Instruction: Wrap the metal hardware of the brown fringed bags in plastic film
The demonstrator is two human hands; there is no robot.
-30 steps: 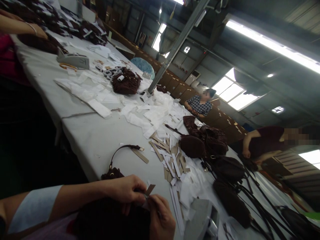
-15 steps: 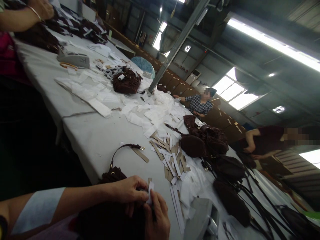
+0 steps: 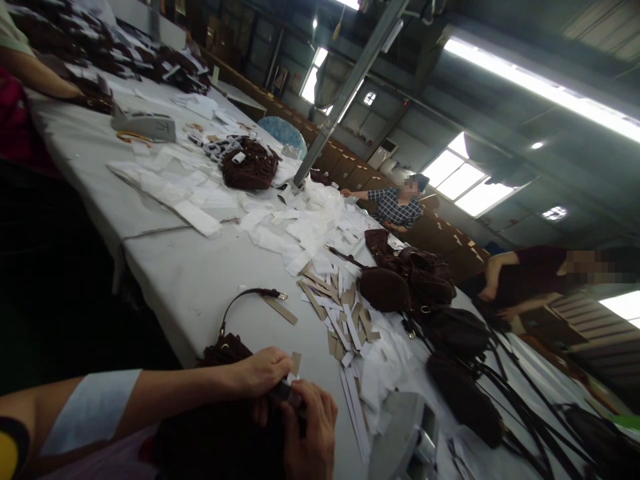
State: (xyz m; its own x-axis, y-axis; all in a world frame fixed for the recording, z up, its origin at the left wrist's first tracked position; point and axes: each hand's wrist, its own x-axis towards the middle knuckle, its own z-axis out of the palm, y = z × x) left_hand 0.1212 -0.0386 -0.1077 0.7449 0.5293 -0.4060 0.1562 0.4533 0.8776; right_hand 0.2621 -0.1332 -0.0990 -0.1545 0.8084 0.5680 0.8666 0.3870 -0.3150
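Observation:
A dark brown handbag (image 3: 215,433) lies in front of me at the table's near edge, its lower part lost in shadow. One strap (image 3: 250,292) of the bag arches up onto the table and ends in a metal buckle. My left hand (image 3: 267,375) is closed, its fingers pinching a dark strap piece (image 3: 286,393) above the bag. Around the same piece, my right hand (image 3: 315,423) is closed from the other side. A small beige card strip (image 3: 295,363) sticks up between the hands, a bit of white beside it. The fingers partly hide what they hold.
Loose card strips (image 3: 345,320) are heaped on the white-covered table (image 3: 200,293). Several dark bags (image 3: 385,290) with long straps lie to the right, near a grey tape dispenser (image 3: 400,427). White paper (image 3: 310,227) covers the middle. Co-workers stand around the table.
The white strip between my hands is now mostly hidden, and the dark strap piece shows more. My right fingers have curled over it. The co-worker's arm at far left has lowered onto a bag.

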